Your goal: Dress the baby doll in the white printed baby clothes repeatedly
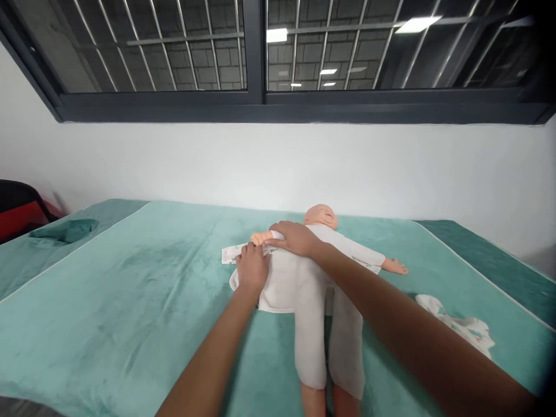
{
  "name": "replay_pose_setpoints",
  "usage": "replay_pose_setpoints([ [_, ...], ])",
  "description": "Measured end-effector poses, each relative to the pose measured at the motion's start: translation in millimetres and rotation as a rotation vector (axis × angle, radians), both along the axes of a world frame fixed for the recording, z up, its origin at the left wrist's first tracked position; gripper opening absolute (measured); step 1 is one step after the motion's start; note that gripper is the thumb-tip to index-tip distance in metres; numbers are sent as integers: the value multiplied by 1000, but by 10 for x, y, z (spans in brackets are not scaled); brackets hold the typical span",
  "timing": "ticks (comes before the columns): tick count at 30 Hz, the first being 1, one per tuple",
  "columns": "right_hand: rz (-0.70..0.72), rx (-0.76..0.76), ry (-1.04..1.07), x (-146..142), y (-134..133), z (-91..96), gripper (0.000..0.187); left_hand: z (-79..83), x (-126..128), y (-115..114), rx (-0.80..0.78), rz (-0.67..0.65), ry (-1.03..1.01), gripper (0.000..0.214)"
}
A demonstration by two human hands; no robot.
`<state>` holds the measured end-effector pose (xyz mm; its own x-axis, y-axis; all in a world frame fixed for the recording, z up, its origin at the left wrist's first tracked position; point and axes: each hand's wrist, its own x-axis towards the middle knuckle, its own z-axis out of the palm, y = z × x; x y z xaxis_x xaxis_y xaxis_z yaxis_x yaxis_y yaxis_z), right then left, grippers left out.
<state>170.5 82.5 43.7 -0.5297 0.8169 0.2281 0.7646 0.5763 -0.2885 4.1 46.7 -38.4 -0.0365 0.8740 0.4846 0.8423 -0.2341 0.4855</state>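
Observation:
A baby doll in white clothes lies on its back, its bald head toward the wall. Under its trunk a white baby garment is spread, and one printed sleeve sticks out to the left. My right hand lies across the doll's left-side forearm, fingers closed around it near the cuff. Just below the doll's small hand, my left hand has its fingers curled on the garment's sleeve; the fingertips are partly hidden. The doll's other arm stretches out to the right.
A green plush cover spreads over the table. Crumpled white printed cloth lies to the right, partly behind my right forearm. A red and black object stands at far left. Behind are a white wall and barred window.

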Motion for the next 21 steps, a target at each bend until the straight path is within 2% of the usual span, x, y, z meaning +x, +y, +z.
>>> replay_pose_setpoints([
  [2, 1, 15, -20, -14, -3, -37, 56, -64, -88, 73, 11, 28, -29, 13],
  [7, -71, 39, -104, -94, 31, -161, 57, -200, -248, 73, 89, 122, -214, 26],
  [11, -114, 35, -159, -173, 39, -220, 53, -175, -259, 45, 61, 97, -519, 30],
  [13, -127, 43, -172, -202, 36, -236, 51, -135, -233, 19, 52, 72, -600, 29],
  [15, -154, 62, -183, -228, 37, -255, 48, -97, -196, -16, 89, 63, -564, 27],
  [17, -186, 83, -202, -261, 50, -282, 46, -72, -155, -49, 137, 1, -466, 24],
  [21, -193, 108, -229, -338, 96, -341, 26, -57, -86, -74, 164, -306, -201, 18],
])
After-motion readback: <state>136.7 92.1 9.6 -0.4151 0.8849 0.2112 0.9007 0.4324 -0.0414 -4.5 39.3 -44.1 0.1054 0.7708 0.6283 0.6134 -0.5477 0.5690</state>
